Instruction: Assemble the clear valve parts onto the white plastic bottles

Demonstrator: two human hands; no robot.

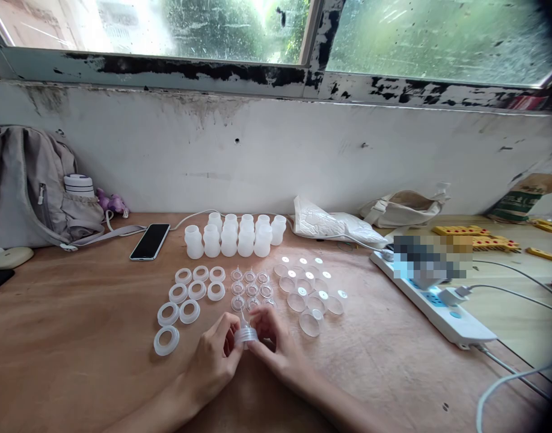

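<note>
Between my two hands is a translucent plastic screw ring (246, 334) with a clear pointed nipple-like piece (243, 319) standing up through it. My left hand (217, 349) pinches its left side, and my right hand (276, 343) grips its right side. Just beyond my fingers lie rows of clear pointed pieces (251, 290). To the left, several loose translucent rings (166, 340) rest on the table. On the right are several clear round caps (310, 323) with small white discs. Small white waisted bottles (229, 239) stand grouped behind.
A phone (150, 242) lies left of the bottles, near a grey backpack (27, 186). A white power strip (433, 300) with plugs and cables runs along the right. By the wall are a white plastic bag (334, 225) and a beige pouch (404, 208). Yellow parts (478, 237) lie far right.
</note>
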